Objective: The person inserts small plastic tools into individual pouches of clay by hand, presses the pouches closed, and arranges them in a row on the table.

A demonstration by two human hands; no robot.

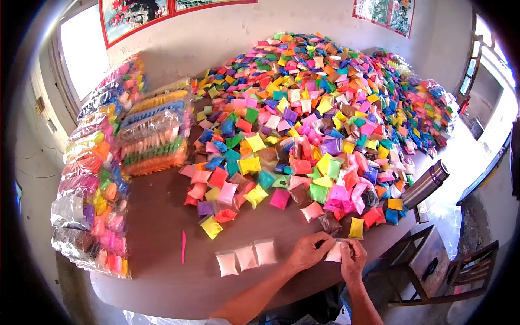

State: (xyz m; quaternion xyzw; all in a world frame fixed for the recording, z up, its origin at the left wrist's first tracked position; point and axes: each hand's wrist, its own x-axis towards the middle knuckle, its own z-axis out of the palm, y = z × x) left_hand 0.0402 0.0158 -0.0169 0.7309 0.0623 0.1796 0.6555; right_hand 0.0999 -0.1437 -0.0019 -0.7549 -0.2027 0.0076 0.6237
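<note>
At the table's front edge, my left hand and my right hand pinch the two sides of a small pale pink packet in clear film. To the left of my hands, three similar pale packets lie side by side: one packet, a second packet and a third packet. A yellow packet rests just beyond my right hand. Further left lies a thin bright pink plastic strip.
A huge heap of colourful packets covers the table's middle and back. Bundled rows of packets and bagged packets line the left side. A metal thermos leans at the right edge. A wooden chair stands right of the table.
</note>
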